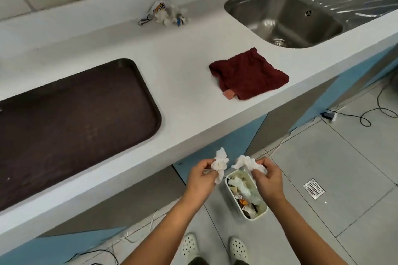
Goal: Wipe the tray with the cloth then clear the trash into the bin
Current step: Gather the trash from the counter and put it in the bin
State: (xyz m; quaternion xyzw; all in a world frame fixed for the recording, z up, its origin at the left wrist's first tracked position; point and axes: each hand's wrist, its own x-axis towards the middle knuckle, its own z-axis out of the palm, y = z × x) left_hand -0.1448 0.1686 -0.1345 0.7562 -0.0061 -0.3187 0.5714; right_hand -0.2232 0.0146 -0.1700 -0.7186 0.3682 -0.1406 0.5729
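Above the bin, my left hand and right hand each pinch a crumpled tissue, ready to drop.

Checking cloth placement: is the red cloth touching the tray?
Apart. The head view shows the red cloth lying on the counter to the right of the tray, with a bare strip of white counter between them.

I can read no text here. The crumpled wrapper on the counter, well beyond my fingers, shows coloured print, too blurred to make out as letters. The small tan tag on the red cloth, also well past my fingertips, shows no writing I can tell.
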